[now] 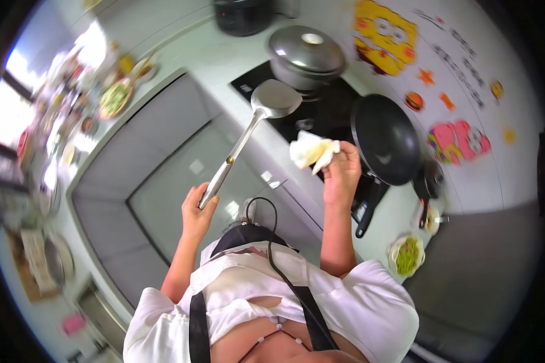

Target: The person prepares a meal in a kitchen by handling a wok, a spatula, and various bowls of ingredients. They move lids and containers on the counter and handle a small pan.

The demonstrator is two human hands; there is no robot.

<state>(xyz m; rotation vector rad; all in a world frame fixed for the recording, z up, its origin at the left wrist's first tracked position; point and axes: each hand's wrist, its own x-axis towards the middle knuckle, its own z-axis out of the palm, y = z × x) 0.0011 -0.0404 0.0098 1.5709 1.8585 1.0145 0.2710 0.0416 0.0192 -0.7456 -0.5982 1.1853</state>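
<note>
My L hand (pixel 198 209) has its fingers wrapped round the near end of a metal spatula (pixel 221 175), which slants up to the far R; its broad blade shows against the far L corner of the black cooktop (pixel 333 115), tho I can't tell how high above it. My R hand (pixel 343 172) pinches a crumpled white paper towel (pixel 312 151), yellowish in the middle, fingertips clamped on its R edge; it's just L of the black frying pan (pixel 386 139), which sits on the R side of the cooktop, handle toward the near side. Grey lidded pot (pixel 306 57) is on the far part. Light desk (pixel 203 54) runs round it all, w/ a bowl (pixel 393 257) of shredded greens (pixel 407 257) near R, beyond the pan handle. Cartoon stickers (pixel 460 142) on the wall, far R.
</note>
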